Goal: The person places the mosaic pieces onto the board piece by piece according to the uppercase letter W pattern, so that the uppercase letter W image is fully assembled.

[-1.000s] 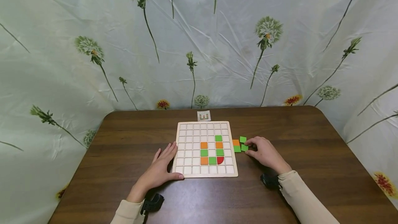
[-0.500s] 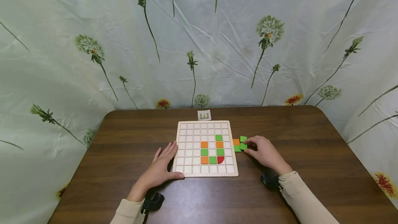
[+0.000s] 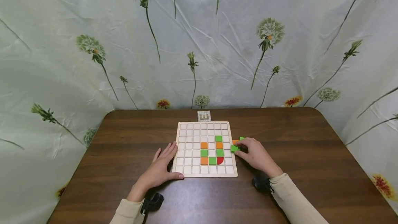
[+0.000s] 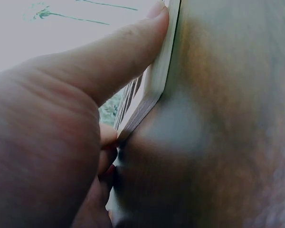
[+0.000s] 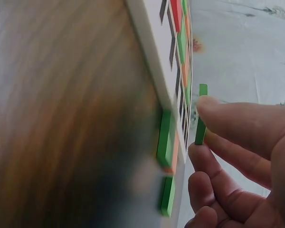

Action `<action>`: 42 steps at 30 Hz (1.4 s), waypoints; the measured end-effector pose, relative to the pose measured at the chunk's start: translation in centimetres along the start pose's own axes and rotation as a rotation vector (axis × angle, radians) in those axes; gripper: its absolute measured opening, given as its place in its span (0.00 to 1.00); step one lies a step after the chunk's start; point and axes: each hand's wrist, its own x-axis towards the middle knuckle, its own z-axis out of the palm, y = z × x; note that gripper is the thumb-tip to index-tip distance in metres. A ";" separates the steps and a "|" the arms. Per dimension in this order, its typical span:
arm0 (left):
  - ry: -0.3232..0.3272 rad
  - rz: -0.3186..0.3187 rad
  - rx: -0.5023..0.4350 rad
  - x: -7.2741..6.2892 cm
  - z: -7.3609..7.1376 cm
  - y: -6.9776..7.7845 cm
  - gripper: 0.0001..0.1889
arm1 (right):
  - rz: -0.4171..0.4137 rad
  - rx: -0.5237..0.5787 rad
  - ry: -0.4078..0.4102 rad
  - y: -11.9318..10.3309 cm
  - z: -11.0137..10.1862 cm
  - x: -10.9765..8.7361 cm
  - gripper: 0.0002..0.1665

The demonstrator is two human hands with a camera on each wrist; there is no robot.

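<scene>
A pale wooden grid board (image 3: 188,132) lies on the table, with several green and orange square tiles and one red rounded tile (image 3: 220,160) set in its cells. My left hand (image 3: 160,167) rests against its left side, fingers extended along that edge and thumb on the near left corner. In the right wrist view, my right hand (image 5: 249,152) pinches a green square tile (image 5: 201,128) between thumb and fingers, above the tabletop. In the head view this green tile (image 3: 234,148) appears over the board's right edge.
Right of the board lie loose tiles, an orange one (image 3: 235,141) and a green one (image 3: 242,138), partly behind my right hand. A small pattern card (image 3: 204,115) lies beyond the board's far edge. A flower-printed cloth (image 3: 230,61) hangs behind the brown table (image 3: 140,127).
My right hand has picked up a green tile from the loose ones and moved left with it to the board's right edge. The left hand has stayed in place.
</scene>
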 end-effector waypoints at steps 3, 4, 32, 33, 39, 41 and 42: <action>-0.004 0.001 -0.005 0.0 0.1 -0.1 0.62 | -0.001 0.022 -0.005 -0.5 0.5 0.1 0.16; -0.006 0.003 -0.003 0.0 0.1 -0.2 0.62 | 0.008 0.033 -0.009 -0.6 0.7 0.1 0.16; 0.010 0.005 0.000 -0.1 0.4 0.1 0.61 | -0.155 0.099 -0.057 -6.1 4.5 1.9 0.13; 0.011 0.007 0.000 0.0 0.4 0.1 0.61 | -0.160 0.101 -0.061 -6.3 4.6 1.9 0.13; 0.006 0.001 0.008 0.2 0.1 0.1 0.61 | -0.186 0.083 -0.060 -7.0 5.1 2.2 0.13; 0.003 -0.005 0.013 0.2 0.1 0.0 0.62 | -0.190 0.081 -0.061 -7.2 5.3 2.2 0.13; 0.005 -0.006 0.014 0.1 0.1 0.0 0.62 | -0.193 0.075 -0.063 -7.3 5.4 2.3 0.13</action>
